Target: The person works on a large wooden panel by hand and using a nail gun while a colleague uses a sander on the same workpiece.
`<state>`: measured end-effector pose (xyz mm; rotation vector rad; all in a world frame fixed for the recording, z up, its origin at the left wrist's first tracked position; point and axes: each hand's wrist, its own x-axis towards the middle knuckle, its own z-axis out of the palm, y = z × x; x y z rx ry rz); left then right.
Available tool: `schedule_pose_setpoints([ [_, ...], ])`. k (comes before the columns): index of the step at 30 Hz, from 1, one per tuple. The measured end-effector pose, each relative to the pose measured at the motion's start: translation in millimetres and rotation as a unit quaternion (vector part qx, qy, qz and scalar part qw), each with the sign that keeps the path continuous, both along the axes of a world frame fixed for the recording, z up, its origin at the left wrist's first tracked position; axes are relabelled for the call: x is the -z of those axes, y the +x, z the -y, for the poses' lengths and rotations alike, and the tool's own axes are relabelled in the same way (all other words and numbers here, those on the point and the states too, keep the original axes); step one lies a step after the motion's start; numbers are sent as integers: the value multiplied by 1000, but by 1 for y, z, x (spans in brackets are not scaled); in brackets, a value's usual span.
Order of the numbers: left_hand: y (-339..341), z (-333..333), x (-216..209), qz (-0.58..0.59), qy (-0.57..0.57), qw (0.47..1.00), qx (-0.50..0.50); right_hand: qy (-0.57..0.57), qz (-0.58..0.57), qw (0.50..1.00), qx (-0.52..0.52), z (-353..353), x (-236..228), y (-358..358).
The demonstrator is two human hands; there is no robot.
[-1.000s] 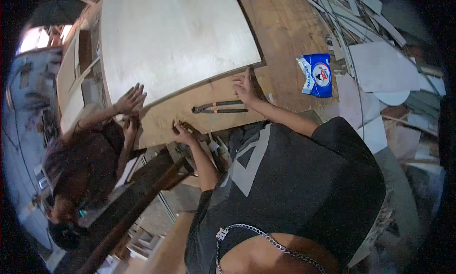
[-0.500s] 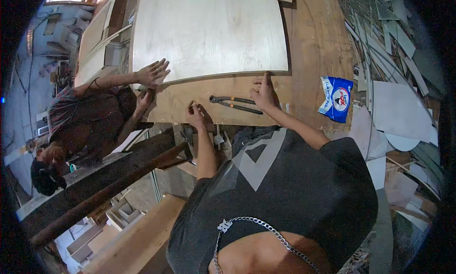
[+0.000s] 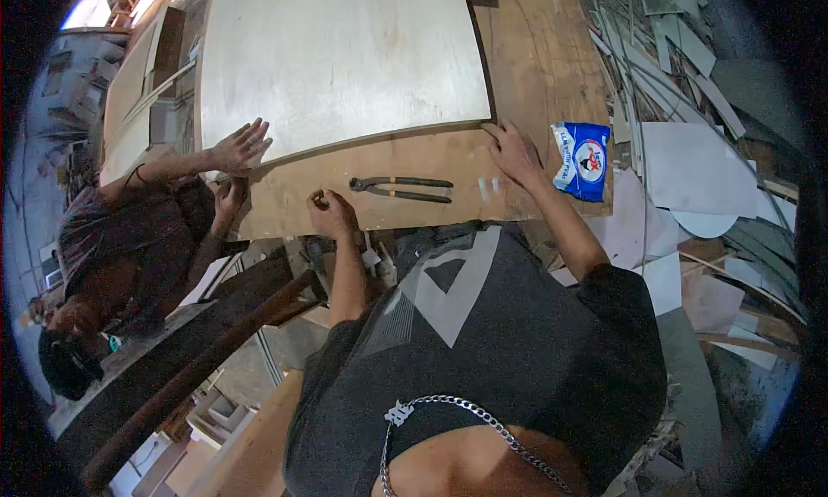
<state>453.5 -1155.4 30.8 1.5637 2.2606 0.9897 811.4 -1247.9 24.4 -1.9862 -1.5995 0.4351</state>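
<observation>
A large pale wooden board (image 3: 345,62) lies flat on the brown workbench (image 3: 548,49). My right hand (image 3: 517,155) is at the board's near right corner, fingers stretched out and fingertips at its edge. My left hand (image 3: 335,214) is over the bench's front edge with its fingers curled into a pinch; what they hold, if anything, is too small to make out. Between my hands lie end-cutting pincers (image 3: 404,189) with dark handles and orange marks, touched by neither hand. A blue and white plastic packet (image 3: 583,162) sits right of my right hand.
On the left a co-worker (image 3: 142,230) has one hand (image 3: 244,148) on the board's near left corner and the other just below it. Offcut sheets and thin strips (image 3: 699,165) are piled at the right. A dark beam (image 3: 198,368) runs below the bench at the left.
My right hand has moved rightward along the board's near edge to its corner, away from the pincers' handles. The whole view has shifted a little. My left hand's fingers are more curled.
</observation>
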Motion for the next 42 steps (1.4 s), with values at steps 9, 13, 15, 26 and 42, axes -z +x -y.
schedule_pose_setpoints([
  [9,-3,-1,-1,-22,-15,1000,-10,-127,97,985,-57,0,-28,-4],
  [13,1,-1,-8,13,12,1000,-7,-61,123,989,-48,3,-19,-8],
  [15,-1,0,-8,28,11,1000,-9,-55,129,989,-39,3,-19,-7],
  [26,-13,-4,7,-1,4,1000,0,-97,161,977,-100,-11,-19,-16],
  [42,-8,-4,-7,52,-17,998,4,-108,83,985,-105,-30,-23,-53],
])
